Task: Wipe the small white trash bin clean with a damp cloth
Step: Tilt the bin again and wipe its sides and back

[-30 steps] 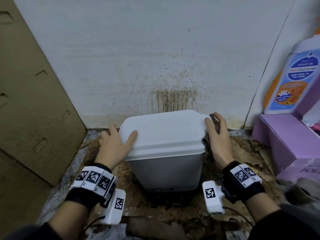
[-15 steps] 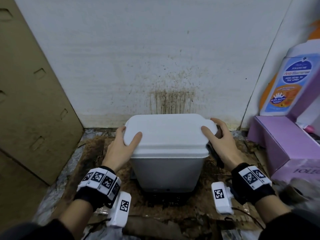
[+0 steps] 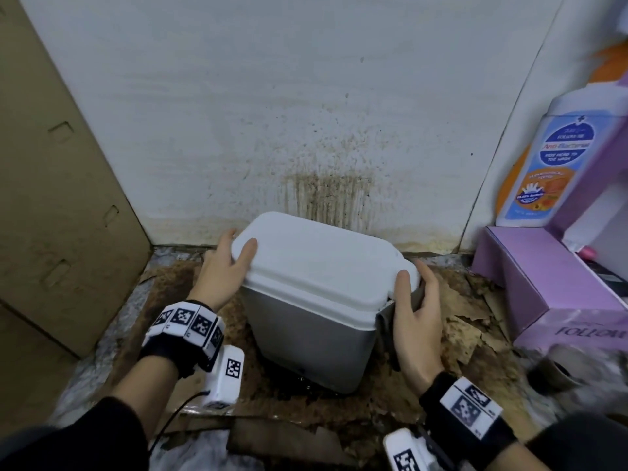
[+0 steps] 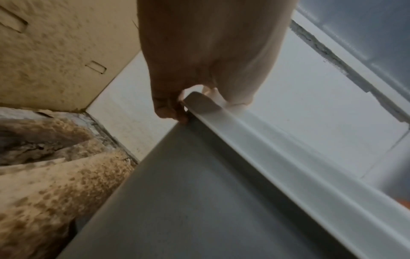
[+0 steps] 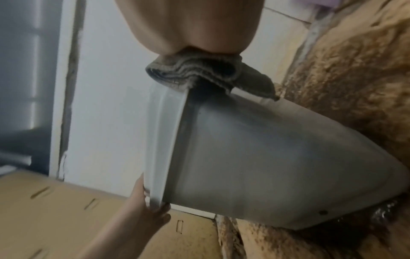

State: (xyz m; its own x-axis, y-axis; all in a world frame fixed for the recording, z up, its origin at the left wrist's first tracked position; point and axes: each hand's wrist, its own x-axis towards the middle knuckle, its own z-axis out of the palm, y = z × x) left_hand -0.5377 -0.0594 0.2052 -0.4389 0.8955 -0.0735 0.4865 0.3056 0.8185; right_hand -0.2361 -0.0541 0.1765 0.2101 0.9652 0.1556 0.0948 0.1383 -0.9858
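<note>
1. Bin (image 3: pixel 316 321) upright on stained cardboard (image 3: pixel 465 334) before the wall (image 3: pixel 272 96), long axis skewed to it.
2. Left hand (image 3: pixel 221 277) grips lid corner; right hand (image 3: pixel 414 321) presses cloth (image 5: pixel 208 77) to its side.
3. Bottle (image 3: pixel 550 164) reads "Anti-Bacterial".

One white trash bin (image 3: pixel 316 300), one grey cloth (image 5: pixel 206 73). Two hands: left hand (image 3: pixel 221 273), right hand (image 3: pixel 416 321). One bottle (image 3: pixel 550 164), one purple box (image 3: pixel 543 277).

Lidded white bin (image 3: pixel 316 294) stands turned askew, grey cloth (image 3: pixel 385 321) against its side.
</note>
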